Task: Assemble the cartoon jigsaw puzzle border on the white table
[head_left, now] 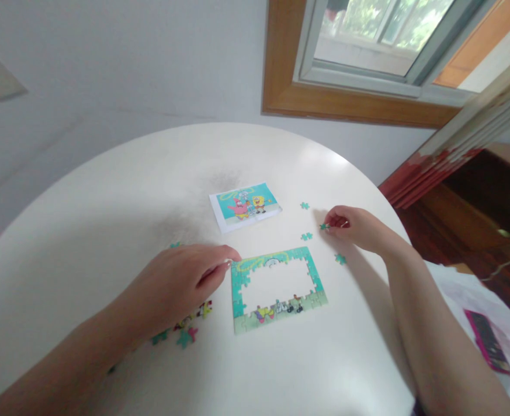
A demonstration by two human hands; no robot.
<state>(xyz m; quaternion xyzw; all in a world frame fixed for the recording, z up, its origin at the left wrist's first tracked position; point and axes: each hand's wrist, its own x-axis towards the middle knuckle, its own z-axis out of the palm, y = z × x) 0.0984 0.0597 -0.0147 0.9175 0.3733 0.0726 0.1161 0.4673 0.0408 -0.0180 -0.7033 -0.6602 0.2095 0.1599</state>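
Note:
My right hand (350, 225) pinches a small teal jigsaw piece (323, 227) between thumb and fingertips, right of the puzzle. My left hand (189, 271) is closed, thumb and index finger drawn together at the upper left corner of the partly assembled jigsaw puzzle (239, 306). Whatever lies between those fingertips is hidden. The puzzle is a joined border of teal and pale green pieces with cartoon parts, around a bare white middle. Loose teal pieces lie near my right hand: one piece (305, 205) farther back, another (307, 236) to its left, and a third (340, 259) nearer me.
A reference picture card (246, 205) with cartoon figures lies behind the puzzle on the round white table (151, 156). Several mixed loose pieces (185, 337) are partly covered by my left arm. A pink-edged phone (489, 341) rests at the right, below a curtain (437, 167).

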